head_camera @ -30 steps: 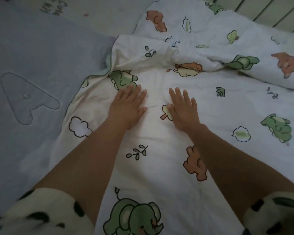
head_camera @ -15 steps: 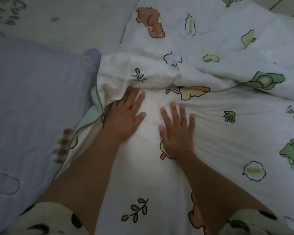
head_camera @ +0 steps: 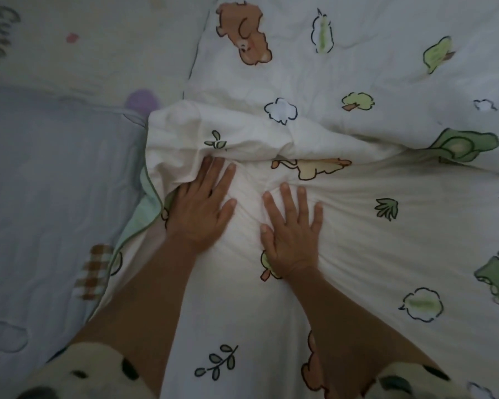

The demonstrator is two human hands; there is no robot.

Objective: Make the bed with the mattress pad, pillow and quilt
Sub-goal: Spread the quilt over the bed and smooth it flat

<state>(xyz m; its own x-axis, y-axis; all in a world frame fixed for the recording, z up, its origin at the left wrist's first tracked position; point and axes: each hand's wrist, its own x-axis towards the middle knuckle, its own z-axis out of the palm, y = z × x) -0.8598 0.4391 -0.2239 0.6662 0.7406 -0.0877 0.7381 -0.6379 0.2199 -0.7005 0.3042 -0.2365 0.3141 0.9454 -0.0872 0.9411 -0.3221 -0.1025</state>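
On the bed, the quilt [head_camera: 343, 240], white with printed animals and trees, covers the middle and right of the view, and both hands lie flat on it. The left hand [head_camera: 202, 208] presses down near the quilt's green-trimmed left edge, fingers spread, with its fingertips tucked against a bunched fold [head_camera: 213, 139] of fabric. The right hand [head_camera: 293, 231] rests just beside it, palm down and fingers splayed; neither hand's grip closes on anything. Left of the quilt, the lavender mattress pad [head_camera: 55, 182] lies bare. No pillow can be told for certain.

The chief risk, judging from the ridge ahead of the fingers, is that pushing forward with flat palms piles the fabric up further rather than smoothing it, since open hands slide cloth along without holding it. The left edge is already turned over near the left wrist, so more sideways pressure could roll it further and leave the pad uncovered. Uneven pressure between the hands could also skew the quilt.
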